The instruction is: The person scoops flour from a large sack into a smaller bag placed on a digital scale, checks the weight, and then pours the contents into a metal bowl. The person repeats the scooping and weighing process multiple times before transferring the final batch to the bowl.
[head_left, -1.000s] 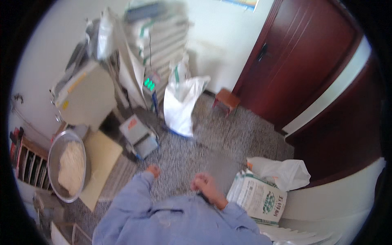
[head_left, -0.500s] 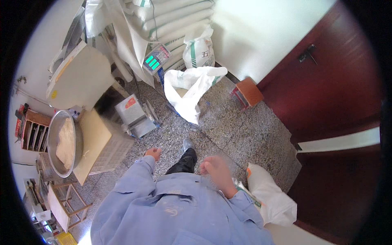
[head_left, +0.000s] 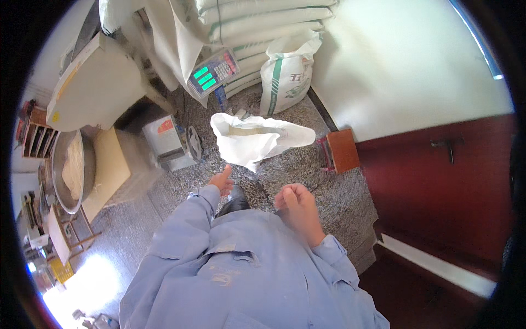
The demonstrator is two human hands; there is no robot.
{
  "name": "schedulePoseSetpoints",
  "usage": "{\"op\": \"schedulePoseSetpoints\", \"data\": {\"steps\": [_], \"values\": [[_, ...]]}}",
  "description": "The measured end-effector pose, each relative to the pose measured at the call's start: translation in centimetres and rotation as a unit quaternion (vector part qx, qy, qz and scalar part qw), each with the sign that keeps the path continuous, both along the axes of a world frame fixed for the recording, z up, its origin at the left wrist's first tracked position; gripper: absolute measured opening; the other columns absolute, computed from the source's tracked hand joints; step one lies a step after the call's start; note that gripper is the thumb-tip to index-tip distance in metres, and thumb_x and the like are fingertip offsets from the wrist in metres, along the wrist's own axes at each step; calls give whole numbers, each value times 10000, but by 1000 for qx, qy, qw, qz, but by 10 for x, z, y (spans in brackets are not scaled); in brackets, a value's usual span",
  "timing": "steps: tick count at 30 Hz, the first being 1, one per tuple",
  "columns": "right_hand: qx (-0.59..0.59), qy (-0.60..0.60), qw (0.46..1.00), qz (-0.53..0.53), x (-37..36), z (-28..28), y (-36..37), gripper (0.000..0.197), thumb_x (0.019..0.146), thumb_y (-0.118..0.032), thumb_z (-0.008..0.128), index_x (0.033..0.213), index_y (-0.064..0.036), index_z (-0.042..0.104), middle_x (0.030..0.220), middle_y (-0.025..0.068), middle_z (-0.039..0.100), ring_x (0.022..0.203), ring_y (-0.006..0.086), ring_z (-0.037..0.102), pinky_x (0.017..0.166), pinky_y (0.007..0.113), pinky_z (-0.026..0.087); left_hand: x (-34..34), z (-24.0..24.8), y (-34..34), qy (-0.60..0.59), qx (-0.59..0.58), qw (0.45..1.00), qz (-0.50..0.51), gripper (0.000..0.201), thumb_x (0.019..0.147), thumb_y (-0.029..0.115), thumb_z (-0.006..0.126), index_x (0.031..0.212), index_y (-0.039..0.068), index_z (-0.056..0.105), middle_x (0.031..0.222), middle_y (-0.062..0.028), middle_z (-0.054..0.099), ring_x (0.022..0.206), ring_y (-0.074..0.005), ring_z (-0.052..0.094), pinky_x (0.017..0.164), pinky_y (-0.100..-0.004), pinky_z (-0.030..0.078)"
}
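An open white woven sack [head_left: 246, 143], its mouth spread wide, stands on the floor ahead of me. Just short of its near edge is my left hand [head_left: 222, 182], empty, thumb and fingers stretched apart. My right hand [head_left: 298, 207] hangs in front of my body with its fingers curled in, and nothing shows in them. Neither hand touches the sack. Behind the sack is a platform scale's display [head_left: 213, 74] with green lit readouts. A fuller white sack with a green stripe [head_left: 289, 74] stands upright beyond it.
Stacked white sacks [head_left: 268, 27] fill the back. To the right are a brown-topped stool [head_left: 343, 151] and a dark red door [head_left: 438, 192]. On the left stand a metal machine [head_left: 167, 143], a pale table [head_left: 109, 170] and a large metal basin [head_left: 87, 170] with pale dough or flour.
I have stepped forward, so the open sack is nearer my hands. My left hand has reached forward and opened out. The white sack at lower right has left the view.
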State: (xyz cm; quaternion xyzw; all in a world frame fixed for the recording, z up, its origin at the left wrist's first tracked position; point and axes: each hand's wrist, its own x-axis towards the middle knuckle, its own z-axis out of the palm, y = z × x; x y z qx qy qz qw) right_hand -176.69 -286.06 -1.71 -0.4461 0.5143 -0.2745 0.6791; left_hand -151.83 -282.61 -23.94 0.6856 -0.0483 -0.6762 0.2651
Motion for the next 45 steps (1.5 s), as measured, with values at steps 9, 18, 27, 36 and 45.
{"op": "schedulePoseSetpoints", "data": {"steps": [9, 18, 27, 36, 45], "values": [[-38, -1, 988, 152, -96, -22, -158, 193, 902, -188, 482, 933, 1, 508, 833, 76, 584, 724, 109, 551, 672, 246, 467, -73, -4, -59, 35, 38, 936, 349, 1180, 575, 789, 538, 1342, -29, 168, 1251, -172, 397, 1027, -301, 467, 842, -433, 394], [-189, 103, 934, 286, -96, -62, -246, 220, 803, -161, 605, 892, 17, 512, 770, 105, 577, 684, 167, 562, 634, 270, 456, -103, 6, -84, 3, 96, 862, 498, 855, 650, 684, 586, 1146, 8, 419, 946, -106, 533, 804, -223, 540, 652, -353, 477], [-473, 296, 699, 448, -3, -116, -256, 411, 692, -300, 660, 934, -6, 506, 932, 168, 533, 885, 342, 516, 732, 421, 437, -108, -11, -98, -59, 5, 880, 472, 340, 829, 332, 564, 906, 1, 561, 731, -89, 596, 597, -165, 603, 473, -276, 491], [-423, 340, 654, 527, 43, -143, -283, 233, 785, -255, 543, 788, -25, 582, 753, 177, 591, 726, 369, 578, 641, 459, 469, -100, 36, -101, -341, 4, 900, 271, 437, 807, 355, 509, 883, -68, 582, 822, -224, 617, 764, -325, 611, 696, -382, 468], [-441, 258, 694, 508, 58, -149, -369, 360, 845, -262, 446, 677, 34, 562, 680, 246, 563, 669, 428, 545, 624, 482, 435, -96, 80, -133, -404, -30, 887, 220, 402, 865, 366, 468, 913, -15, 587, 848, -215, 605, 820, -356, 580, 727, -397, 437]]}}
